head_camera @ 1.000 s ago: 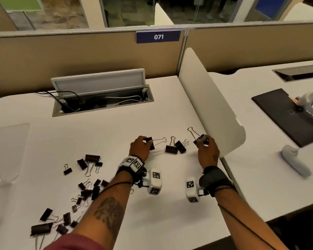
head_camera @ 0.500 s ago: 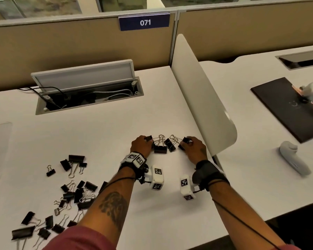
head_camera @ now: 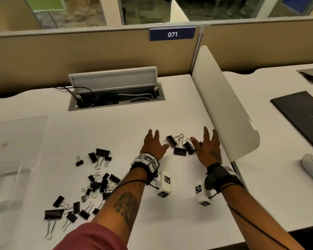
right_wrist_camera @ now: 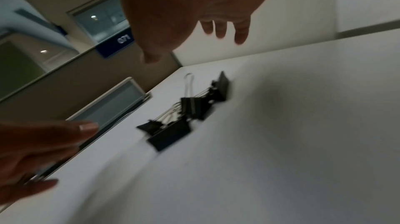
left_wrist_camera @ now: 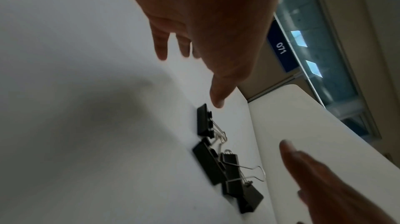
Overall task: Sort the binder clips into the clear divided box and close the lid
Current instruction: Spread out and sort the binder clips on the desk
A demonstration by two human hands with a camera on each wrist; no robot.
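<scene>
Your left hand [head_camera: 153, 145] and right hand [head_camera: 209, 147] hovered spread-fingered, holding nothing, flanking a small cluster of black metal binder clips with silver wire handles [head_camera: 180, 146] on the white desk [head_camera: 116, 127].

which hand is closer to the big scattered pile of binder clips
Left. The left hand is open just right of the scattered pile; the right hand is open farther right, beyond the small clip group.

Even indoor light, blurred wrist views
</scene>
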